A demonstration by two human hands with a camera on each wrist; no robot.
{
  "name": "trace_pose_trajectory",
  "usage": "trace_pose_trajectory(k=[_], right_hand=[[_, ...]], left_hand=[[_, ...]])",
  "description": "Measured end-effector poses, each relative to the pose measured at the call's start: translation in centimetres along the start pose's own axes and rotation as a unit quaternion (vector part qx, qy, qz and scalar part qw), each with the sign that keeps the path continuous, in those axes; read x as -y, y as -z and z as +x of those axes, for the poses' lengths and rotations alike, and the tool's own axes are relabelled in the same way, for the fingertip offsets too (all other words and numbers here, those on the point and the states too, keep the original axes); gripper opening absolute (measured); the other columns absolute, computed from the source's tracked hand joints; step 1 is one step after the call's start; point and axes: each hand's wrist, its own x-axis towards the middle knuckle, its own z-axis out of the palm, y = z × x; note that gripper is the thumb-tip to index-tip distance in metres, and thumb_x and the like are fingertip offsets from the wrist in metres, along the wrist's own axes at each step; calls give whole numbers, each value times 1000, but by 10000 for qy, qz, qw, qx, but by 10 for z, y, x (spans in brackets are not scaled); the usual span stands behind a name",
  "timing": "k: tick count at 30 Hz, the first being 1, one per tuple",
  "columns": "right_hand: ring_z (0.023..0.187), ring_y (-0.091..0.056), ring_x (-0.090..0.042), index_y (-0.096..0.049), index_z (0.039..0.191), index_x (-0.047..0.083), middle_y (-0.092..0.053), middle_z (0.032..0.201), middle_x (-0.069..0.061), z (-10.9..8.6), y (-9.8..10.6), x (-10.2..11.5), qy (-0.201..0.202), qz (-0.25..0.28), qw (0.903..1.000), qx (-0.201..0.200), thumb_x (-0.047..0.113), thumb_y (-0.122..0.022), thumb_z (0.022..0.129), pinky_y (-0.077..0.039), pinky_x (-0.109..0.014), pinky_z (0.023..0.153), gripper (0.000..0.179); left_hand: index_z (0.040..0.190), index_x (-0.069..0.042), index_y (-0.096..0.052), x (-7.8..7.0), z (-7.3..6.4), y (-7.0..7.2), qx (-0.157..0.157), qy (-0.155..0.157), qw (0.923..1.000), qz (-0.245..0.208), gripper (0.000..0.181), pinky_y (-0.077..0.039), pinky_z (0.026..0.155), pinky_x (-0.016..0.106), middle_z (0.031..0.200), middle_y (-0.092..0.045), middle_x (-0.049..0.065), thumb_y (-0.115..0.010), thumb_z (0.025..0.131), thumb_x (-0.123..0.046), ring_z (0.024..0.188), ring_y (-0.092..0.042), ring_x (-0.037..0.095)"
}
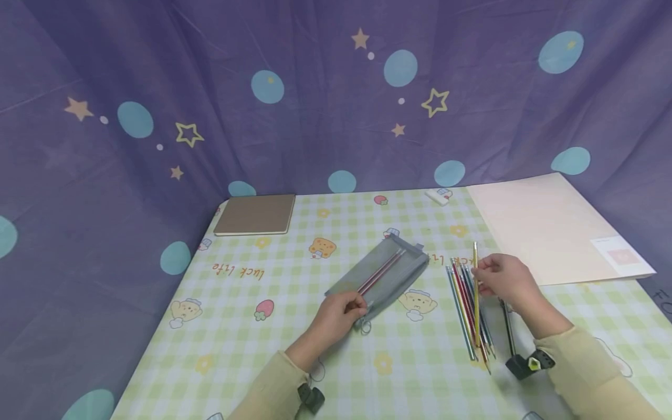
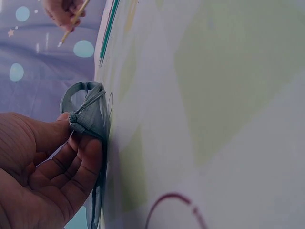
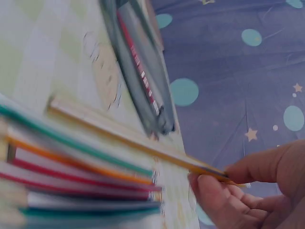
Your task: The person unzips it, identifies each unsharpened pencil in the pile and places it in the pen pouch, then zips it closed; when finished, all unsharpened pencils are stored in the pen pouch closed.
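So your left hand has the near end of the grey pouch pinched between thumb and fingers, with the pouch lying slantwise mid-table and some reddish pencil lengthwise on or in it, can't tell which. Your right hand, well apart from the left, is pinching a yellow pencil by its far end, right over the loose pile of pencils to the right of the pouch. Behind all that you've got a brown notebook back left and an eraser at the back.
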Motion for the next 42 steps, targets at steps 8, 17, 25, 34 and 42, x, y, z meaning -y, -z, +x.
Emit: trace_pose_trajectory(k=[8, 17, 25, 34, 42], right_hand=[[74, -68, -13, -44, 121, -16, -66, 101, -25, 7, -18, 9, 335, 1586, 9867, -114, 9, -54, 99, -57, -32, 72, 35], [74, -70, -12, -41, 117, -10, -70, 89, -6, 13, -44, 12, 120, 2881, 9575, 66, 7, -51, 101, -57, -30, 73, 26], [73, -71, -13, -40, 117, -11, -70, 83, -9, 20, -76, 15, -413, 3482, 9365, 49, 6, -48, 101, -56, -28, 73, 24], [70, -71, -18, -37, 125, -13, -70, 85, -14, 23, -93, 24, -670, 3792, 9229, -2, 6, -50, 101, -57, -31, 73, 34], [71, -71, -16, -38, 124, -8, -65, 91, -11, 27, -87, 27, -806, 3871, 9182, -246, 11, -52, 101, -56, -28, 73, 33]], left_hand=[[87, -13, -68, -1, 0, 0, -33, 0, 10000, 11, 5, -46, 68, 25, 80, -64, -9, -69, 91, -14, 72, -54, 6], [87, -13, -68, 1, 0, -2, -12, 25, 10000, -57, 4, -47, 68, 25, 80, -64, -8, -69, 91, -12, 73, -55, 6], [87, -13, -69, 1, -1, -2, -30, 33, 9999, -90, 4, -47, 68, 25, 80, -64, -8, -69, 91, -13, 73, -55, 6], [88, -12, -69, 0, 0, -1, -35, -5, 9999, -113, 5, -47, 68, 24, 81, -64, -9, -69, 91, -15, 73, -55, 5], [89, -12, -70, 0, -1, -1, -56, 23, 9999, -110, 6, -47, 69, 24, 80, -64, -9, -68, 92, -17, 73, -55, 5]])
